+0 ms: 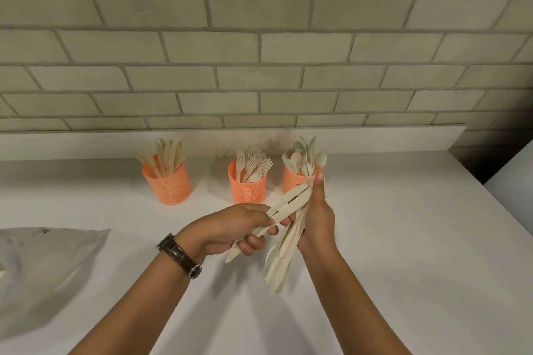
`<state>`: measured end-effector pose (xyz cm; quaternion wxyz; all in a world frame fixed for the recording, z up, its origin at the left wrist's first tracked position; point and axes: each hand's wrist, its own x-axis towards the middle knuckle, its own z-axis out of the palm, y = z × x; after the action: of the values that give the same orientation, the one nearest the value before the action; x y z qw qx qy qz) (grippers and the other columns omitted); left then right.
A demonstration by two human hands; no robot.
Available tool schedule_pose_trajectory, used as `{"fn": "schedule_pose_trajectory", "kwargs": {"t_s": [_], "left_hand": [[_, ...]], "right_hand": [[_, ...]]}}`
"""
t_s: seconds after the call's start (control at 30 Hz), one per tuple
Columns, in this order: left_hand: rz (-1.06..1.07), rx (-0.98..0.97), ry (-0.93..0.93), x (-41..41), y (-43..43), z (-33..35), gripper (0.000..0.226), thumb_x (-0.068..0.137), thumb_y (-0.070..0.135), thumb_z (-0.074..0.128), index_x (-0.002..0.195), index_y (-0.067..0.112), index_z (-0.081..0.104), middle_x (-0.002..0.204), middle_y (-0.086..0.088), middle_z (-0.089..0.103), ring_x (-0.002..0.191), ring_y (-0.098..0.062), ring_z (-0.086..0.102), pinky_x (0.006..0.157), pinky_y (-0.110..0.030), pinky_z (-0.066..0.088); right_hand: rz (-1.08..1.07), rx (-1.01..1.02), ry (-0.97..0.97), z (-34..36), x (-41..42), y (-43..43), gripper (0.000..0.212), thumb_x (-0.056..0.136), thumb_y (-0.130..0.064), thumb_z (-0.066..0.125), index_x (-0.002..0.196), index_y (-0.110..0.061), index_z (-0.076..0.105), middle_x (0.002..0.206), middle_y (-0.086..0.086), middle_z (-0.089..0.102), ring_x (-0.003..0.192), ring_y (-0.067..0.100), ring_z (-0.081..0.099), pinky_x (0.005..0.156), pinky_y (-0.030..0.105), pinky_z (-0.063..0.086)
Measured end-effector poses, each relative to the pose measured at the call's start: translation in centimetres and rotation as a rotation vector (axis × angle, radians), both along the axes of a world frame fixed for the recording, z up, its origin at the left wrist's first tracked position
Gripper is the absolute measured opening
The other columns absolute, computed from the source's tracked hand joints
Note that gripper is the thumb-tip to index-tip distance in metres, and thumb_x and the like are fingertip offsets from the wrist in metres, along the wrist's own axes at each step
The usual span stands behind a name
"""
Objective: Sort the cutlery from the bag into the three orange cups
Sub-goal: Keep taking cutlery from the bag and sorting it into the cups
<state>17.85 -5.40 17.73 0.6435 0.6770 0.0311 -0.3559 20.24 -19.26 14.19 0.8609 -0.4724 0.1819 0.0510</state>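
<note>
Three orange cups stand in a row near the wall: the left cup (170, 186) holds knives, the middle cup (248, 186) holds forks, the right cup (294, 181) holds spoons. My right hand (315, 216) grips a bundle of pale cutlery (284, 256) in front of the right cup, handles pointing down toward me. My left hand (236, 229) pinches two or three knives (285, 202) that angle up to the right and overlap the bundle. The grey bag (43, 271) lies flat at the left edge.
The white counter (403, 253) ends at a raised white ledge (375, 138) below a brick wall. Its right edge drops off at the far right. A brown watch (178, 256) is on my left wrist.
</note>
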Motion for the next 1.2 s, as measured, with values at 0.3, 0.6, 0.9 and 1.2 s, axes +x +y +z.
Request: {"fn": "schedule_pose_trajectory", "kwargs": {"t_s": [0.3,0.6,0.9,1.2], "left_hand": [[0.146,-0.235,-0.127,-0.5,2.4,-0.9,0.033,0.098,0.021,0.036,0.113,0.013,0.064,0.070,0.002,0.048,0.057,-0.010,0.041,0.052,-0.018,0.038],[0.604,-0.146,-0.391,0.7,10.1,0.0,0.023,0.097,0.002,0.038,0.106,0.012,0.057,0.094,-0.003,0.066,0.094,-0.014,0.063,0.091,-0.028,0.048],[1.027,0.079,-0.609,7.2,19.0,-0.5,0.025,0.093,0.001,0.047,0.105,0.017,0.062,0.100,0.005,0.063,0.083,-0.004,0.063,0.080,-0.027,0.047],[1.112,0.558,-0.490,9.2,18.9,-6.3,0.056,0.077,0.017,0.072,0.128,0.006,0.051,0.130,-0.013,0.050,0.118,-0.028,0.051,0.100,-0.033,0.042]], "right_hand": [[0.049,0.028,0.058,-0.1,0.5,0.2,0.031,0.091,-0.040,0.057,0.081,-0.010,0.054,0.048,0.003,0.042,0.035,0.015,0.036,0.039,0.023,0.035],[0.117,-0.173,-0.016,-0.6,0.0,2.8,0.022,0.089,-0.031,0.063,0.086,-0.011,0.054,0.051,0.005,0.043,0.037,0.017,0.035,0.045,0.025,0.032],[0.125,-0.193,-0.041,-1.0,0.2,6.7,0.025,0.090,-0.034,0.061,0.086,-0.010,0.053,0.050,0.005,0.045,0.035,0.014,0.039,0.042,0.025,0.034],[0.093,-0.154,-0.047,0.3,0.6,7.6,0.026,0.090,-0.033,0.061,0.080,-0.010,0.052,0.051,0.006,0.044,0.035,0.016,0.037,0.041,0.024,0.034]]}}
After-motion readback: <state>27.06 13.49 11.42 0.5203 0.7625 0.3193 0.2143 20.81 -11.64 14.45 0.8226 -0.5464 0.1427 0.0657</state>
